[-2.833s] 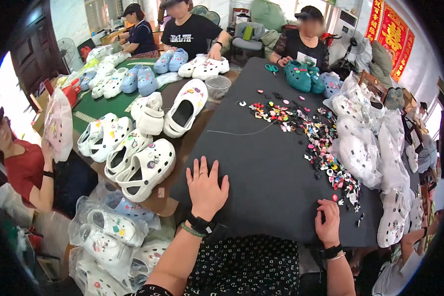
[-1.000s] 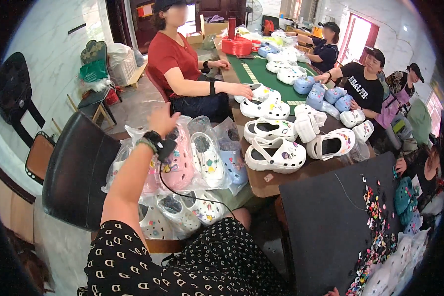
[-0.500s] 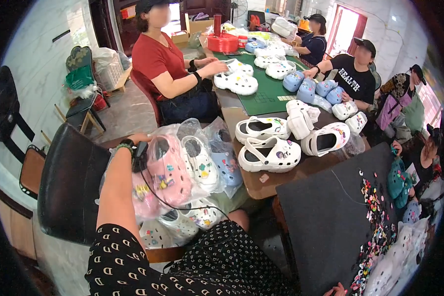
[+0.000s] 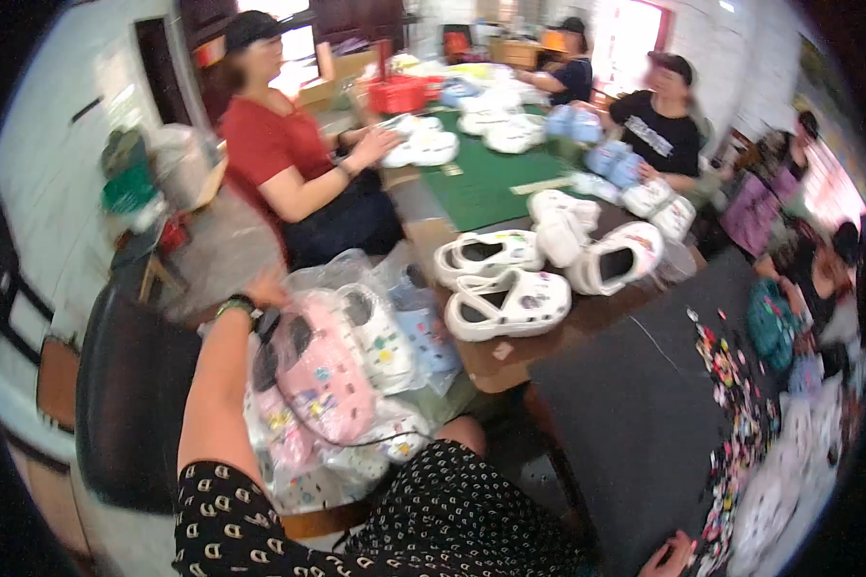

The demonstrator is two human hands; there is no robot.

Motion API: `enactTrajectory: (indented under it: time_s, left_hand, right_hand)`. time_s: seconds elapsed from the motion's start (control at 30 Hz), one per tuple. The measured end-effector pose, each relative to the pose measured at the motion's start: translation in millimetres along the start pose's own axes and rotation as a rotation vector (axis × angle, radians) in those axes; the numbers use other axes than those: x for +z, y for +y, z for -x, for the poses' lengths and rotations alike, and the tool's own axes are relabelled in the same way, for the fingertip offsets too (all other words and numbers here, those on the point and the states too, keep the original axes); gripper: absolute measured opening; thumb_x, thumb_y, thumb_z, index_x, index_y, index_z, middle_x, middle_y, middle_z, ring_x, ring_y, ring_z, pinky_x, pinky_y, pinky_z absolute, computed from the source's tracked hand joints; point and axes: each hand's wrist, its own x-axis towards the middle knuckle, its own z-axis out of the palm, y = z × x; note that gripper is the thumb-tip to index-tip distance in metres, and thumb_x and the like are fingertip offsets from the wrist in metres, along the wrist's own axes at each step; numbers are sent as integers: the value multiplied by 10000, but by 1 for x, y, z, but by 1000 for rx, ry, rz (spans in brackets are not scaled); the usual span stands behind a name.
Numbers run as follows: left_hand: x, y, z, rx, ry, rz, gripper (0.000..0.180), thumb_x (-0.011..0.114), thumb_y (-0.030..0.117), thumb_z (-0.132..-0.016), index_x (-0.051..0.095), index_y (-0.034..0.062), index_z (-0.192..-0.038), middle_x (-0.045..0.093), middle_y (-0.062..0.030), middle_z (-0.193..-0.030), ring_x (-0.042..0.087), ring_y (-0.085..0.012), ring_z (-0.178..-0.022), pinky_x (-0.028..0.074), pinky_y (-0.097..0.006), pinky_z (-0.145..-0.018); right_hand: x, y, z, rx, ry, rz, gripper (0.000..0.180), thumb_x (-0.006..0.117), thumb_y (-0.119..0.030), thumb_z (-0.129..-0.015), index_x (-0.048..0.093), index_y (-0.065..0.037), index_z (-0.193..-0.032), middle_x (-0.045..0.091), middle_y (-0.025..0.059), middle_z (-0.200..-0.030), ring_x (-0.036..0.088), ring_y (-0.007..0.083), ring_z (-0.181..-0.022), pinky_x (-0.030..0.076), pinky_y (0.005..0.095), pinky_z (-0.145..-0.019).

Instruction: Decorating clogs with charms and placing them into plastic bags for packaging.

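Note:
My left hand [image 4: 264, 290] reaches out to the far left edge of a pile of bagged clogs, touching the clear plastic bag [image 4: 329, 274] beside a pink clog [image 4: 329, 370]; its fingers are blurred and partly hidden. A thin black cable [image 4: 303, 423] runs from near that wrist across the pile. Next to the pink clog are a white clog [image 4: 383, 346] and a blue clog [image 4: 425, 332], also in plastic. At the lower edge, my right hand [image 4: 672, 556] rests on a black board [image 4: 616, 413], fingers apart, near scattered small colourful charms [image 4: 731, 423].
Several white clogs [image 4: 510, 306] stand on the brown table corner. Beyond lies a green mat [image 4: 486, 188] with more clogs and a red basket [image 4: 399, 94]. A person in red [image 4: 284, 144] and others sit around the table. A black chair [image 4: 130, 385] stands left.
The view has shifted and blurred slightly. More of my right hand shows at the lower edge. My left hand stays at the bagged clogs. The person in red has lifted a hand off the white clogs.

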Motion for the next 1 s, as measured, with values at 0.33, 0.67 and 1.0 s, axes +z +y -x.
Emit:
enactTrajectory:
  time_s: [0.33, 0.67, 1.0]
  left_hand:
    - [24, -21, 3, 249, -85, 444, 405, 662, 357, -894, 710, 9, -1095, 731, -100, -893, 657, -203, -798, 516, -367, -739]
    - [-22, 122, 177, 345, 574, 574, 417, 585, 324, -990, 603, -24, -762, 552, -64, -631, 496, -130, -623, 401, -310, -587]
    - [-120, 238, 296, 472, 760, 667, 332, 573, 207, -1014, 549, -9, -764, 495, 36, -673, 400, -72, -641, 332, -267, -562]
  right_hand:
    - [8, 9, -2, 182, -23, -139, 151, 548, 69, -800, 512, -5, -926, 584, 193, -1116, 542, 388, -1084, 391, 477, -1020]
    - [15, 13, 0, 153, -8, -235, 194, 568, 78, -780, 524, -14, -945, 580, 186, -1108, 543, 380, -1073, 405, 475, -980]
    - [12, 12, -1, 156, -39, -236, 199, 592, 56, -796, 530, -20, -970, 575, 177, -1143, 531, 368, -1113, 389, 483, -981]
